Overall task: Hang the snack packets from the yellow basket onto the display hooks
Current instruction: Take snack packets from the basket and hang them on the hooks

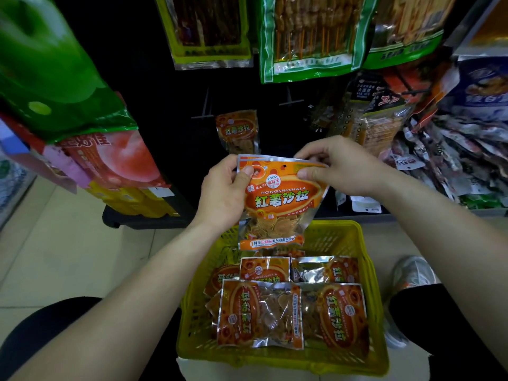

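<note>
At the upper left of the frame hangs a large green bag (41, 64), and below it a row of pink and red packets (118, 160) slants down towards the floor. Left of centre, 2 bare display hooks (204, 111) stick out of the dark panel. Just right of the first one hangs an orange hung packet (237, 130).

In the middle of the frame the left hand (222, 193) grips the top left corner of the held snack packet (280, 199), with its thumb on the front and its fingers curled behind. The packet is upright, its small hang hole near the top edge, and its lower end is above the far side of the yellow basket (275, 358). Several more basket packets (258, 314) of the same orange kind lie flat inside, at the lower centre.

The right hand (338, 166) pinches the packet's top right edge between thumb and curled fingers. Above it, at the top of the frame, hang green-edged skewer packets (310, 37). At the right edge is a heap of loose packets (453, 160), and lower right a grey shoe (412, 273).
</note>
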Demonstrator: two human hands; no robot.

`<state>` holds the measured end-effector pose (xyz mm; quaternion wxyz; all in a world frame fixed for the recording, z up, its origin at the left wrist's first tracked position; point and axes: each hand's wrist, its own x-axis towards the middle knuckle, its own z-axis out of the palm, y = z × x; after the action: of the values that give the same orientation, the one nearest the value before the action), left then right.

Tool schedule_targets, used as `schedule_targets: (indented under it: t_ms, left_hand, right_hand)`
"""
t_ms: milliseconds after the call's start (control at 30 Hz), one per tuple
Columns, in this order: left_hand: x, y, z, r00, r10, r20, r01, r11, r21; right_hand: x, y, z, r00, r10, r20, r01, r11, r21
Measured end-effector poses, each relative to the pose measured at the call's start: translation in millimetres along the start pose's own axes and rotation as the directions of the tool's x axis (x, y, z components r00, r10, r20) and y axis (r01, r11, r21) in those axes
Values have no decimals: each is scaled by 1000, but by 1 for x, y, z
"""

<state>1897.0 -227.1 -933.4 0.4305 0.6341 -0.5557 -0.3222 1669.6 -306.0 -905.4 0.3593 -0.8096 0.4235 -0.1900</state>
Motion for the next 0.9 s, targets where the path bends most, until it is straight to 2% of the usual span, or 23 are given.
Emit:
schedule_targets:
  t_ms: [100,233,433,633,900]
  left_hand:
    - [-3,-1,-1,1000,-5,17,6,999,-32]
    - [-9,-3,-3,999,-13,50,17,996,-93]
    - [-7,-19,-19,997,-56,46,61,993,-105]
    - [1,-71,-39,977,-208,43,203,974,105]
    - [66,-154,18,942,-308,136,271,933,238]
  right_hand:
    - [0,-12,3,999,-22,26,28,970,-243]
    - [-2,-31,20,999,-23,45,34,962,-272]
    - [11,-39,40,994,-24,-108,-28,892,-451]
    - [55,-27,41,974,-73,-216,-56,841,-539]
    - [158,53,95,977,69,-199,-164,844,-511]
